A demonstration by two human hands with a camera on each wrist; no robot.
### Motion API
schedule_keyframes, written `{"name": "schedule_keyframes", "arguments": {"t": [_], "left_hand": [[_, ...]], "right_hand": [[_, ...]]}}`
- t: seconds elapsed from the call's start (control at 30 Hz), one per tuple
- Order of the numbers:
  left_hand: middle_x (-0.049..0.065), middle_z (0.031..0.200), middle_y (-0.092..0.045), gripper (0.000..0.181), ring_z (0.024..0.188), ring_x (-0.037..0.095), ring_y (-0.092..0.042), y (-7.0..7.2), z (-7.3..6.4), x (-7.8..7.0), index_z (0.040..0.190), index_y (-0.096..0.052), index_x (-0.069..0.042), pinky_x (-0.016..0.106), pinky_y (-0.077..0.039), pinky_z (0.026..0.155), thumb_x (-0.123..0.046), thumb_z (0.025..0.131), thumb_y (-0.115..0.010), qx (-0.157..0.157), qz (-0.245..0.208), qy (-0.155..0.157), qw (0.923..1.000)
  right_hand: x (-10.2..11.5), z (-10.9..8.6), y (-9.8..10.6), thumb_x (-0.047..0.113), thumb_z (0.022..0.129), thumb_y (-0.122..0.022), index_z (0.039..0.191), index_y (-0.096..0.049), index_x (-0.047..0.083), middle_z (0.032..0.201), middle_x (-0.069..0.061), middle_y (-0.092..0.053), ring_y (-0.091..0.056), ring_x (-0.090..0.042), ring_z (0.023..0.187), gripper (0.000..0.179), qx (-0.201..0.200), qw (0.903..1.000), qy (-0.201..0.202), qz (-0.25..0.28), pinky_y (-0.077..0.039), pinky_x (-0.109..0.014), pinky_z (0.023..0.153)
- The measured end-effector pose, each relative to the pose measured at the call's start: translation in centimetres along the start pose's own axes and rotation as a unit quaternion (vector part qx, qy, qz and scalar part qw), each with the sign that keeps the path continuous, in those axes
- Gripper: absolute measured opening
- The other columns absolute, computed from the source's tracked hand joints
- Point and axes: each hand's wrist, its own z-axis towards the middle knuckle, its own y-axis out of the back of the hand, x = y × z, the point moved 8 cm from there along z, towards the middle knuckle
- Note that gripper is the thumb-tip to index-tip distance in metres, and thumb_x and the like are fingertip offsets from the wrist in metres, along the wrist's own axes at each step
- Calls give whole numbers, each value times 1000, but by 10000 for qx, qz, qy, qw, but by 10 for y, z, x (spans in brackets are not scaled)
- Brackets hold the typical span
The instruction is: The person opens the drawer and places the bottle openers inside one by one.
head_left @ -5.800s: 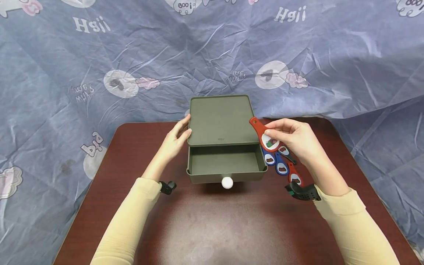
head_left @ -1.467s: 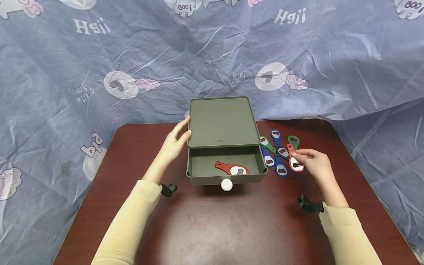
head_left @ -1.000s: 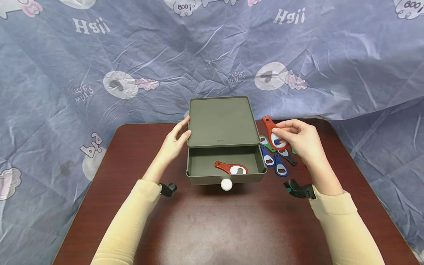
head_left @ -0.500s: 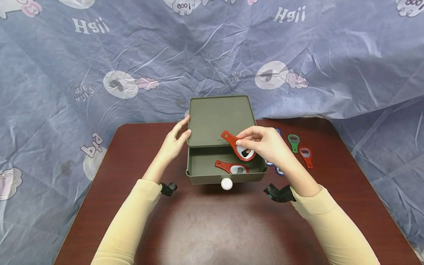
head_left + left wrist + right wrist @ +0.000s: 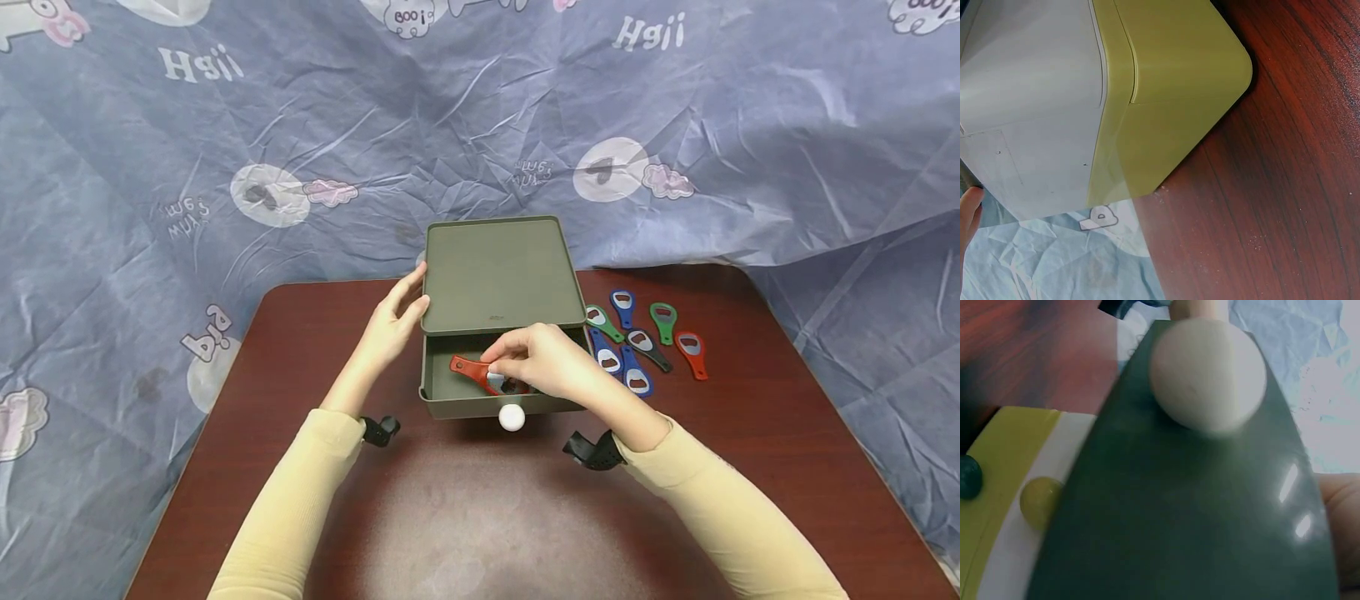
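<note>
My right hand pinches a red bottle opener by its round head, low inside the pulled-out top drawer. A second red opener in that drawer is mostly hidden behind the hand. My left hand rests against the left side of the olive-green drawer box, its fingers extended. The left wrist view shows a fingertip of the left hand at the box's edge. Filling much of the right wrist view is the dark green drawer front with its white knob.
Right of the box lie several bottle openers on the table: blue, green, black and red. Lower white and yellow-green tiers show from the side, with a yellow knob. A printed cloth hangs behind.
My right hand picked up a red opener from the group on the right, carried it left and lowered it into the drawer. Earlier, another red opener was placed there. My left hand stayed put.
</note>
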Motion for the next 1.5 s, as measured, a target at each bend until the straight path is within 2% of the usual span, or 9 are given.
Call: {"name": "schedule_keyframes", "arguments": {"t": [0.13,0.3,0.57,0.73,0.97,1.17,1.27,1.37,1.5], "left_hand": [[10,161,-28,54,147,29,-32,0,-1,-1,155,-31,-8,45,-32,118,-11,103,-49,32,-22,75,10000],[6,161,-30,53,147,26,-33,1,-2,2,155,-33,-13,45,-33,118,-15,104,-49,-35,8,22,10000],[2,161,-32,52,146,24,-35,2,-3,4,154,-35,-18,44,-36,117,-21,104,-49,-91,11,-92,9999],[2,161,-32,52,146,26,-35,2,-4,4,154,-35,-17,46,-37,116,-21,104,-49,-81,7,-95,9999],[2,160,-32,52,146,24,-35,1,-3,3,154,-35,-18,45,-36,116,-21,104,-49,-61,21,-127,9999],[3,160,-32,52,146,24,-35,0,-1,4,154,-35,-18,44,-36,117,-20,104,-50,-52,-53,-155,9999],[4,160,-32,52,146,25,-35,-1,-1,3,155,-34,-17,45,-35,117,-19,104,-49,-47,-49,-171,9998],[7,160,-34,52,145,25,-36,0,-2,1,155,-34,-16,46,-35,116,-19,104,-49,-49,-33,-186,9998],[8,158,-36,52,144,25,-38,0,-2,-1,154,-35,-16,47,-37,116,-19,104,-49,-69,5,-194,9998]], "right_hand": [[3,4,-11,18,91,-71,99,-79,18,90,6,-76,-64,-6,79,11,160,9991,105,-380,-51,-25,72],[4,7,-17,19,89,-73,94,-80,20,92,7,-76,-66,-7,82,9,256,9974,137,-660,-53,-27,75],[8,5,-15,20,90,-72,97,-80,19,95,7,-77,-68,-11,91,11,102,9953,233,-938,-54,-30,80],[10,-1,-5,22,90,-72,103,-79,18,98,7,-76,-68,-11,90,15,-86,9969,275,-732,-54,-32,81],[2,-17,30,24,90,-72,103,-77,18,96,6,-76,-69,-10,84,15,-526,9983,35,267,-54,-27,76],[-24,-36,79,25,91,-72,106,-75,9,94,0,-76,-69,-9,82,22,-1352,9842,-221,1126,-55,-23,71],[-46,-46,101,27,90,-73,106,-74,9,87,8,-75,-67,-6,76,24,-1814,9719,-458,1427,-55,-22,67],[-75,-55,116,32,91,-72,104,-75,17,83,21,-72,-67,-3,73,21,-2182,9611,-824,1480,-52,-20,65],[-117,-60,121,35,93,-69,105,-73,21,81,28,-70,-69,0,74,19,-2317,9543,-1194,1463,-52,-19,66]]}}
